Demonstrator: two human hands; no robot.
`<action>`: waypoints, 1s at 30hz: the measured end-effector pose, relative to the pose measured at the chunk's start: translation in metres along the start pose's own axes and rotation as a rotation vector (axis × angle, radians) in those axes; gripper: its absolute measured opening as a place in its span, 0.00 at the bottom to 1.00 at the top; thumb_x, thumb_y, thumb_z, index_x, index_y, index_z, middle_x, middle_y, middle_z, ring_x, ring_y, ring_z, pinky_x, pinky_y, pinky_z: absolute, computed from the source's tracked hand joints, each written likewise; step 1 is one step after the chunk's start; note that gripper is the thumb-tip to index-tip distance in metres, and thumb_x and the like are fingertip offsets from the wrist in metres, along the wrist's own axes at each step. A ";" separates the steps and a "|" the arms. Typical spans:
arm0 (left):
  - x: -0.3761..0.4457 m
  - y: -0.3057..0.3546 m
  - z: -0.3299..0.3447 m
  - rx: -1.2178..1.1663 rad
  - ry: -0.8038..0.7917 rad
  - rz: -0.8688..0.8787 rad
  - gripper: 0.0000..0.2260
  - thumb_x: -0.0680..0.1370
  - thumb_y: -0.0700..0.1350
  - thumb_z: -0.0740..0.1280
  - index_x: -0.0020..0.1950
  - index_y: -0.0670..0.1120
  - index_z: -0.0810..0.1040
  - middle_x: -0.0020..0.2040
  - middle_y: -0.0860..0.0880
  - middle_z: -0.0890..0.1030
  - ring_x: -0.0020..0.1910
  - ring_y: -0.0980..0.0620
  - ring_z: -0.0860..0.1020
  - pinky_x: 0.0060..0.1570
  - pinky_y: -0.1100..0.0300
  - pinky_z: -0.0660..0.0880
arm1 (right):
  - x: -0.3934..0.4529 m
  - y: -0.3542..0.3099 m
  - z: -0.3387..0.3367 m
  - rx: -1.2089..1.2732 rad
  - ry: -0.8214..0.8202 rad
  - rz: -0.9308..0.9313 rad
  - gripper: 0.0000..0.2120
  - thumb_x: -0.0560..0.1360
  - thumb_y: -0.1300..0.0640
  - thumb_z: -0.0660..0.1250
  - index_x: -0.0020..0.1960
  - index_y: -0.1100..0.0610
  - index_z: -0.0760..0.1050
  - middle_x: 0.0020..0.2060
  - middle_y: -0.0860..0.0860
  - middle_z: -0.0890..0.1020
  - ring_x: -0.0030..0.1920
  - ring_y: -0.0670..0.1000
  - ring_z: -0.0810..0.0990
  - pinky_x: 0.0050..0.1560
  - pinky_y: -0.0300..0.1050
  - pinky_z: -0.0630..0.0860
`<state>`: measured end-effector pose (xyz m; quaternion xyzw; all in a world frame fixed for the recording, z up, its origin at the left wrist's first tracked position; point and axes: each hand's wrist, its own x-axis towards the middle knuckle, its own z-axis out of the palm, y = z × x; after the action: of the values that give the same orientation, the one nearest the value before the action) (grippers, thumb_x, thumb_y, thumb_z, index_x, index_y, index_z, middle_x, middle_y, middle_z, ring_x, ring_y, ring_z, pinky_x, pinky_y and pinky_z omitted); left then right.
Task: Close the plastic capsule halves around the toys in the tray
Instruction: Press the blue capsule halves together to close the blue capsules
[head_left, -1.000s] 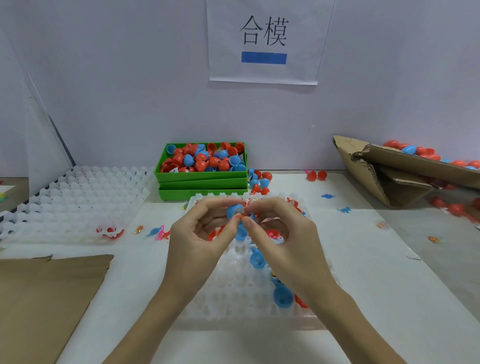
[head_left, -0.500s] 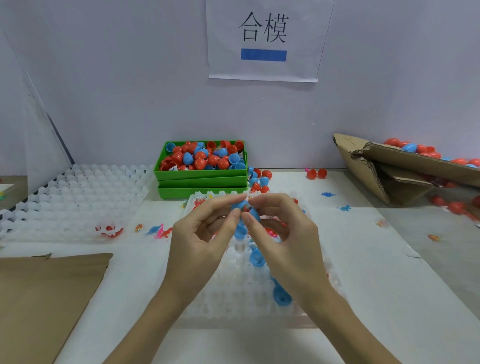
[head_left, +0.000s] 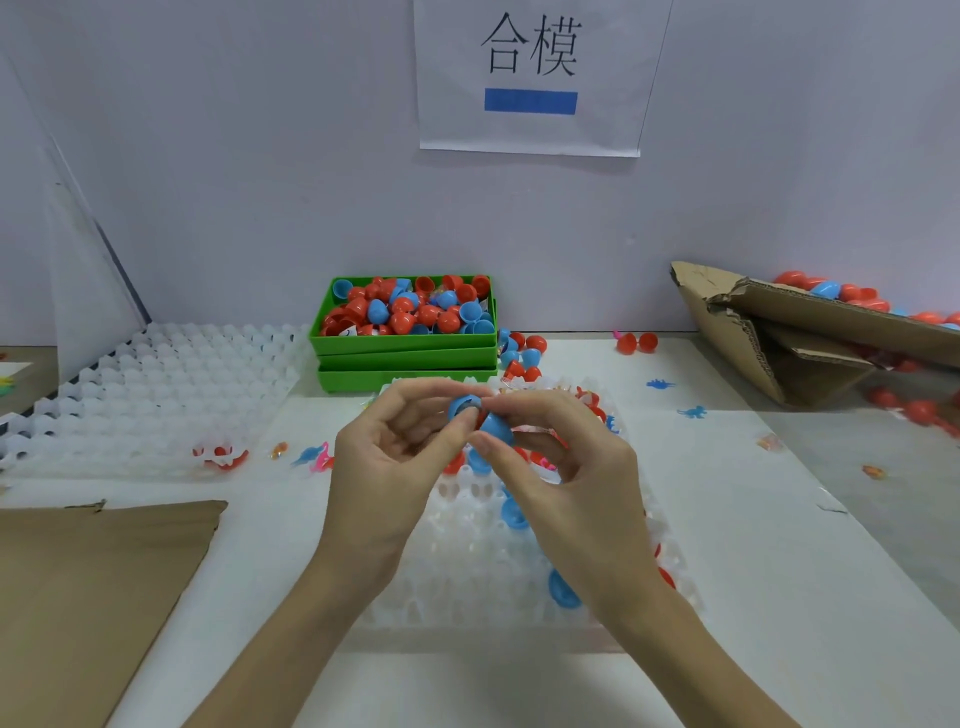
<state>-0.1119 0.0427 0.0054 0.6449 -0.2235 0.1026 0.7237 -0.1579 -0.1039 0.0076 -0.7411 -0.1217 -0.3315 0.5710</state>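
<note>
Since the earlier frame, both hands have risen slightly. Left hand (head_left: 395, 467) and right hand (head_left: 566, 478) pinch blue capsule halves (head_left: 480, 415) above the dimpled white tray (head_left: 467, 587); green bin (head_left: 405, 343) holds glossy halves.

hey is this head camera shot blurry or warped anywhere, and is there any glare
Head view: the left hand and right hand look slightly motion-soft around the blue capsule; wide-angle bending tilts the cardboard box at the edge; light is soft and even, no strong glare.
</note>
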 end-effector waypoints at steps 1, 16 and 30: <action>-0.001 0.001 0.000 0.051 0.001 0.044 0.10 0.77 0.43 0.74 0.59 0.49 0.85 0.54 0.53 0.88 0.56 0.52 0.86 0.53 0.63 0.82 | 0.000 0.001 0.000 -0.028 0.011 -0.022 0.14 0.73 0.53 0.75 0.59 0.51 0.82 0.54 0.47 0.84 0.55 0.48 0.84 0.54 0.36 0.80; 0.000 0.006 -0.002 0.028 -0.099 0.095 0.15 0.78 0.39 0.74 0.63 0.50 0.84 0.58 0.54 0.87 0.59 0.52 0.85 0.55 0.63 0.81 | 0.009 -0.005 -0.012 0.147 -0.013 0.042 0.11 0.75 0.60 0.75 0.57 0.55 0.82 0.52 0.44 0.85 0.58 0.48 0.83 0.55 0.33 0.79; 0.002 0.011 -0.007 0.055 -0.202 0.075 0.15 0.75 0.40 0.76 0.61 0.46 0.82 0.57 0.52 0.87 0.58 0.50 0.85 0.55 0.62 0.82 | 0.011 -0.007 -0.015 0.176 -0.030 0.112 0.27 0.73 0.60 0.77 0.69 0.55 0.73 0.55 0.48 0.84 0.57 0.49 0.84 0.57 0.41 0.82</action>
<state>-0.1140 0.0506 0.0157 0.6629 -0.3163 0.0700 0.6750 -0.1589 -0.1181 0.0218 -0.6987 -0.1171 -0.2759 0.6496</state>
